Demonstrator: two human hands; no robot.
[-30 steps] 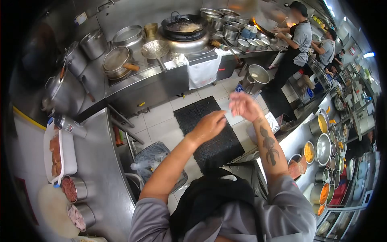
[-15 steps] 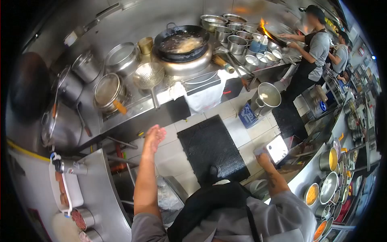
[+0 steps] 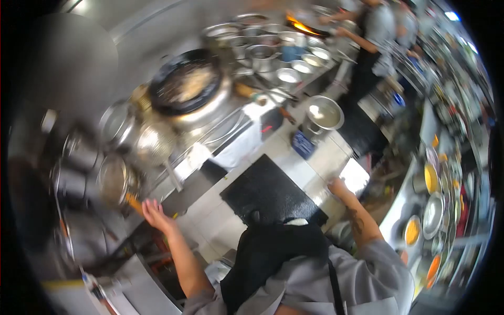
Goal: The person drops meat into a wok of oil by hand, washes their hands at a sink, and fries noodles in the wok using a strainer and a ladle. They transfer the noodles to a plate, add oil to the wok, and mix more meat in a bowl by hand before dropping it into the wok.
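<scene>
My left hand (image 3: 154, 213) is stretched out to the left with fingers apart, holding nothing, close to the orange handle (image 3: 135, 202) of a strainer pot (image 3: 113, 178) at the front edge of the steel cooking range (image 3: 210, 152). My right hand (image 3: 338, 187) hangs low on the right beside the prep counter (image 3: 415, 173); its fingers look loosely curled and I see nothing in it. A black wok (image 3: 184, 84) with frying food sits further back on the range. The picture is blurred by motion.
A black floor mat (image 3: 268, 194) lies on the tiled floor ahead. A steel bucket (image 3: 324, 114) stands by the range. Several bowls of ingredients (image 3: 430, 178) line the right counter. Another person (image 3: 367, 37) cooks at a flaming wok (image 3: 304, 25) at the back.
My hands have come apart from in front of me: the left one swung down and left toward the range's edge, the right one dropped to the right counter. The view turned and moved toward the range.
</scene>
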